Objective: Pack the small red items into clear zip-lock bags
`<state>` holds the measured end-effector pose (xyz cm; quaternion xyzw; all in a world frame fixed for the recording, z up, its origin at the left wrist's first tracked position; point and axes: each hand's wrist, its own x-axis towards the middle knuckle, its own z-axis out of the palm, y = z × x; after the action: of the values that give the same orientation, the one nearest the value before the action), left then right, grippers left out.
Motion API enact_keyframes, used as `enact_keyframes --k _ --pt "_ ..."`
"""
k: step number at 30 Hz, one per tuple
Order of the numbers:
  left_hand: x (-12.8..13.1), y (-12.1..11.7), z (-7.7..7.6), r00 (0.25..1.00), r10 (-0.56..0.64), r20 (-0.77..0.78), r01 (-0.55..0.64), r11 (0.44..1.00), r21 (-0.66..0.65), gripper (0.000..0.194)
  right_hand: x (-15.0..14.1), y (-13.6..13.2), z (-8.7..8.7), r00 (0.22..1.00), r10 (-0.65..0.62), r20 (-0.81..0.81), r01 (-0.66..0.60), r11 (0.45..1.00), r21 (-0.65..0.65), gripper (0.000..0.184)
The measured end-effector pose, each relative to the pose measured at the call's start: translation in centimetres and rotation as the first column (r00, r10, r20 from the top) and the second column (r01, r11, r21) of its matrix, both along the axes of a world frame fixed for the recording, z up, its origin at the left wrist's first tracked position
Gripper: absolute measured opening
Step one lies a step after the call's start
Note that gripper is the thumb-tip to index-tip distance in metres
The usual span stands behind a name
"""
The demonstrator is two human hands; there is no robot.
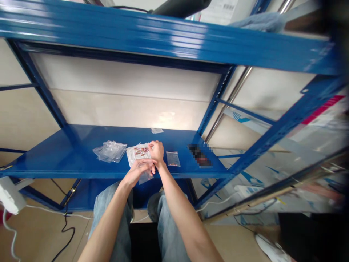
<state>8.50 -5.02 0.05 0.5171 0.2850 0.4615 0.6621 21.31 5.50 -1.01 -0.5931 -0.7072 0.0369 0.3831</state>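
My left hand (139, 170) is closed on a clear plastic bag (145, 177), which hangs over the shelf's front edge. Small reddish-brown and pale pieces, like beads, form a loose pile (140, 151) on a crumpled white sheet (131, 155). At the right side of that pile is my right hand (157, 152), its fingers curled together; whatever they pinch is too small to make out. The two hands touch or overlap at the right wrist. Just right of them lies a small clear bag (173, 158) with a few pieces at its bottom.
A stack of flat clear bags (110, 151) lies to the left on the blue shelf (81, 140). Toward the back is a small white packet (157, 130). A dark, pixelated object (200, 155) lies at the right. A blue beam (163, 40) crosses above my hands.
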Motion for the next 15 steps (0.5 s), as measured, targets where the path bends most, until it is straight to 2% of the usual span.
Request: enact_keyframes --k 3,6,11,15 --pt "-0.5 0.0 -0.3 0.996 0.092 0.016 -0.092 0.996 -0.009 0.043 -0.3 0.0 -0.3 0.999 -0.023 0.026 0.024 1.000 -0.019 0.019" --pt "-0.8 0.1 -0.5 0.988 0.150 -0.025 -0.151 0.988 -0.018 0.046 -0.2 -0.6 -0.7 0.999 0.022 0.047 -0.021 1.000 -0.022 0.021" --pt "-1.3 0.1 0.0 0.983 0.156 -0.093 -0.157 0.988 0.001 0.044 -0.1 -0.7 -1.3 0.999 0.028 0.040 -0.027 0.999 -0.039 0.020" --pt "-1.5 0.2 0.5 0.988 0.149 -0.037 -0.148 0.989 0.015 0.037 -0.1 -0.6 -1.3 0.999 0.018 0.034 -0.016 0.997 -0.071 0.017"
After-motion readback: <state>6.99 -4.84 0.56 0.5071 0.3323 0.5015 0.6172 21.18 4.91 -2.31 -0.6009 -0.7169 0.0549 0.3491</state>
